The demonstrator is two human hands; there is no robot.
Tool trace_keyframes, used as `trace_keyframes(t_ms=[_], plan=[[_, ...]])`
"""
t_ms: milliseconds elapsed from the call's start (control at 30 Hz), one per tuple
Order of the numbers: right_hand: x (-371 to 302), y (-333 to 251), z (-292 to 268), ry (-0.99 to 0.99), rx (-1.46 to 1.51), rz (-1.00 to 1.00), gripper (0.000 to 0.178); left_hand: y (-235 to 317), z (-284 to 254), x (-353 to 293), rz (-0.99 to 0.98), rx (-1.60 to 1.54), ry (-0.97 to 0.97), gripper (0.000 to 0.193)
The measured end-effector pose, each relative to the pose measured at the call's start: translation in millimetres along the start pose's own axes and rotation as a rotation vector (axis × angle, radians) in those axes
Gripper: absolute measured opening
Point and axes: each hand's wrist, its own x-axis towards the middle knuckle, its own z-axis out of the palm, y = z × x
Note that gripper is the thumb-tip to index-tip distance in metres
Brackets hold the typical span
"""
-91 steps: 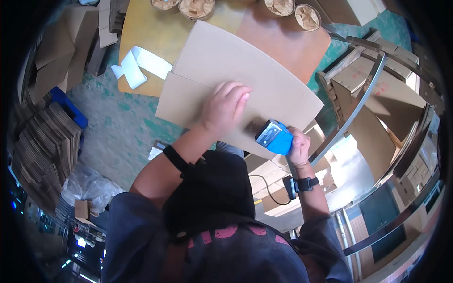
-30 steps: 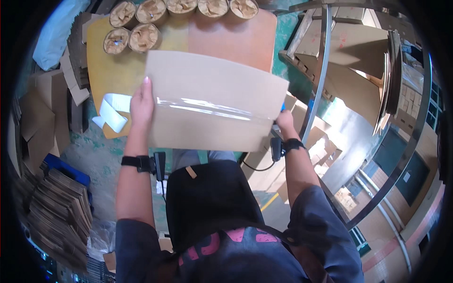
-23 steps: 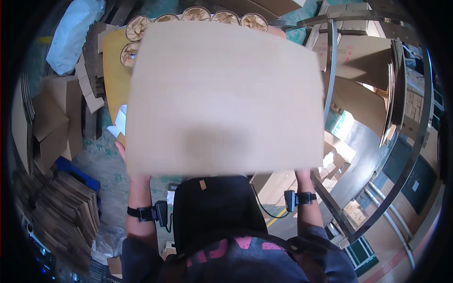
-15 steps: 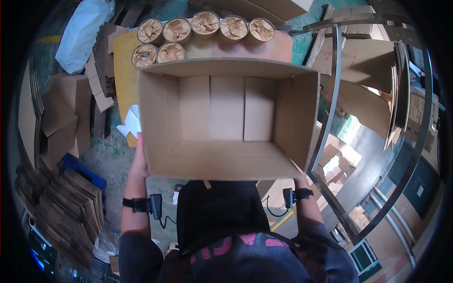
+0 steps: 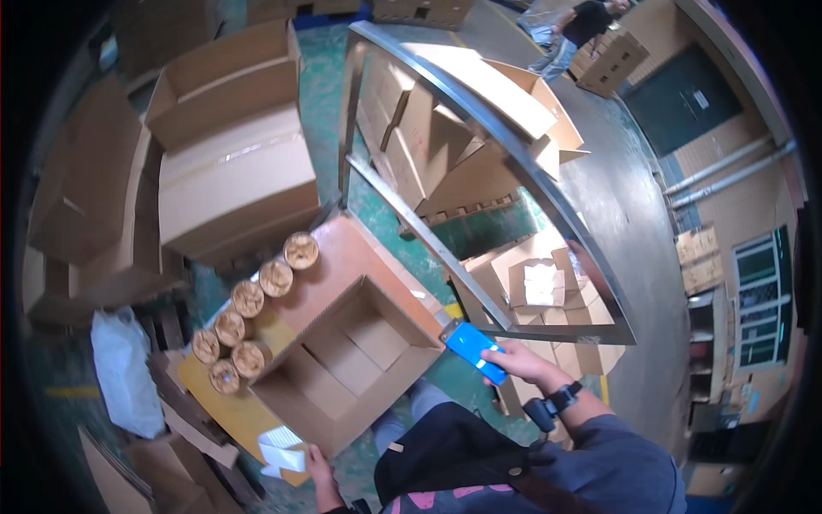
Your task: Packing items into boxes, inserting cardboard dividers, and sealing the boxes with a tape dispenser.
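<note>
An open-topped cardboard box (image 5: 368, 343) rests on the table with its inside facing up. My left hand (image 5: 320, 473) is at the box's near left corner, its fingers closed against the cardboard and partly hidden. To the right of the box, my right hand (image 5: 521, 360) grips a blue oblong handheld tool (image 5: 473, 347) with a dark end; its exact kind is unclear. Several round containers (image 5: 248, 299) stuffed with crumpled brown paper stand along the table's far left side. White paper (image 5: 281, 451) lies beside my left hand.
The tabletop (image 5: 338, 248) is part orange, part yellow. A metal frame (image 5: 411, 224) stands just beyond my right hand. Large cardboard boxes (image 5: 240, 176) are stacked at far left, and a white sack (image 5: 128, 373) is left of the table. A person (image 5: 585, 26) is at far right.
The cardboard box has gone from being held up in both hands to resting on the table. My right hand has let go of it and taken the blue tool. The view has turned right.
</note>
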Motion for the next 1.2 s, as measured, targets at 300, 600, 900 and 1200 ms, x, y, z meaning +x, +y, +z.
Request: trace_keyframes(t_ms=[300,600,900,1200], plan=[[-254,-13,-244,0.578,0.837,-1.102,0.046,-20,-80,10,0.151,0.220,-0.277,0.036],[57,206,-283,0.707,-0.203,0.059,0.050,-2,29,-80,0.190,0.150,-0.158,0.043],[115,137,-325,0.579,-0.564,0.044,0.041,84,227,-272,0.327,0.446,-0.379,0.045],[147,-222,-369,1.001,-0.666,-1.011,0.084,22,205,-284,0.222,0.399,-0.096,0.041]])
